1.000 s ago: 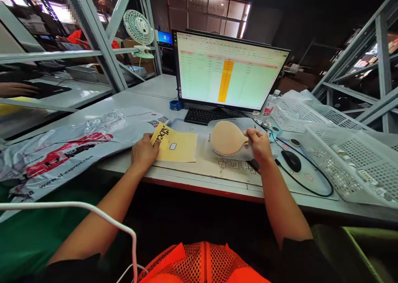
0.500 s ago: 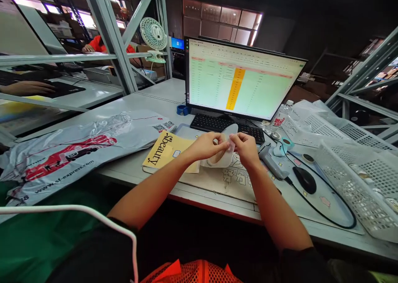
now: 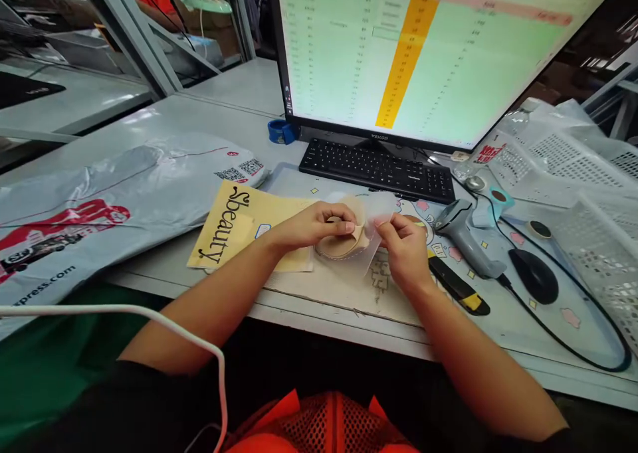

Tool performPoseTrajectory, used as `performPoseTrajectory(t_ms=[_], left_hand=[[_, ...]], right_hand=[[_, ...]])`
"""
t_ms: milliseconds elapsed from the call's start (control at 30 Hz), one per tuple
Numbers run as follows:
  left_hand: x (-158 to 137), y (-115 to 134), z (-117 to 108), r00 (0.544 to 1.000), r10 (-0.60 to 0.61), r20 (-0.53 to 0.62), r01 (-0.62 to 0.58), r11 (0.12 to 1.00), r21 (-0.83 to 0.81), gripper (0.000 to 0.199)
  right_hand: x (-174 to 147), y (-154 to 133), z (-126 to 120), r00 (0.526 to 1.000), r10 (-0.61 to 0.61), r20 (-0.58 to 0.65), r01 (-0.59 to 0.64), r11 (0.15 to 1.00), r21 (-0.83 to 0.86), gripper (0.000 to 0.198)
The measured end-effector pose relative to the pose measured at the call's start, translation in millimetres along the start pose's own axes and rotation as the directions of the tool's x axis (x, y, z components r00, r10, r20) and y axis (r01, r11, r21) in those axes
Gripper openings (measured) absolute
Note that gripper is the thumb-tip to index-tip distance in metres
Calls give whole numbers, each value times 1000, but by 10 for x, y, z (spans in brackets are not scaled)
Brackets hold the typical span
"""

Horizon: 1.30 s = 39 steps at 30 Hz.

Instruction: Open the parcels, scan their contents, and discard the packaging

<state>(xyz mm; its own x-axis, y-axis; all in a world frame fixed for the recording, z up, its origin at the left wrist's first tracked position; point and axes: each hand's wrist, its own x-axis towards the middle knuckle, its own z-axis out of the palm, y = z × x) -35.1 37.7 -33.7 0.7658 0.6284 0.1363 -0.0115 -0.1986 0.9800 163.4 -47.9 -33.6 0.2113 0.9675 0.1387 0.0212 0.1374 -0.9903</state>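
Note:
A beige round pad [image 3: 343, 246] with a curled edge lies between my hands above the desk's front part. My left hand [image 3: 323, 226] pinches the pad's upper edge between thumb and fingers. From the other side, my right hand [image 3: 405, 244] grips a clear plastic film [image 3: 376, 224], its thumb and forefinger pressed together. The film touches or overlaps the pad; where the two join is hard to make out. Left of the hands lies a yellow "Sbeauty" packet [image 3: 239, 230], partly under my left wrist. A black and yellow cutter [image 3: 458, 285] rests beside my right wrist.
A monitor [image 3: 399, 54] and black keyboard [image 3: 376, 169] stand behind my hands. To the right are a barcode scanner [image 3: 468, 240], a mouse [image 3: 533, 275], a cable and white baskets [image 3: 598, 260]. A large grey plastic mailer [image 3: 164, 174] covers the desk's left side; blue tape [image 3: 282, 132] sits behind.
The view has come closer to the desk and tilted down. The film has swung to the right and the beige pad now shows more plainly. My hands have moved slightly apart.

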Motion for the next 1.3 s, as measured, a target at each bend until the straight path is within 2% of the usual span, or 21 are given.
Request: performPoseTrajectory(t_ms=[367, 600, 700, 767, 800, 867, 933, 1000, 1067, 1200, 1300], left_hand=[[-55, 65, 14, 996, 88, 27, -89, 996, 27, 37], [-64, 87, 52, 992, 126, 18, -127, 986, 111, 34], [-54, 72, 47, 992, 89, -87, -74, 984, 165, 36], [-52, 44, -19, 967, 59, -248, -7, 978, 207, 39], [-57, 23, -77, 937, 65, -344, 25, 968, 250, 39], [-80, -29, -234, 851, 110, -513, 123, 908, 400, 35], [-115, -95, -411, 795, 106, -598, 328, 754, 570, 31], [-146, -174, -560, 788, 15, -615, 500, 568, 654, 35], [-154, -256, -654, 794, -67, -604, 559, 469, 684, 36], [-117, -372, -697, 816, -76, -573, 541, 451, 710, 28], [-104, -396, -685, 844, -88, -529, 504, 469, 725, 26]], right_hand=[[-108, -85, -2, 985, -170, -38, 164, 979, -118, 36], [-113, -103, -16, 979, -197, -52, 183, 961, -206, 32], [3, -21, -92, 987, -145, -66, 124, 961, -248, 34], [115, 66, -147, 997, -43, -71, 28, 979, -201, 36], [170, 109, -169, 997, 19, -70, -30, 986, -164, 36], [263, 179, -194, 989, 131, -64, -137, 986, -96, 33], [323, 211, -200, 977, 204, -57, -208, 977, -57, 26], [353, 208, -204, 966, 254, -46, -255, 967, -17, 18], [365, 186, -215, 959, 282, -33, -281, 959, 22, 14], [378, 156, -247, 961, 275, -3, -274, 960, 54, 12], [401, 172, -264, 964, 264, 8, -264, 961, 78, 11]])
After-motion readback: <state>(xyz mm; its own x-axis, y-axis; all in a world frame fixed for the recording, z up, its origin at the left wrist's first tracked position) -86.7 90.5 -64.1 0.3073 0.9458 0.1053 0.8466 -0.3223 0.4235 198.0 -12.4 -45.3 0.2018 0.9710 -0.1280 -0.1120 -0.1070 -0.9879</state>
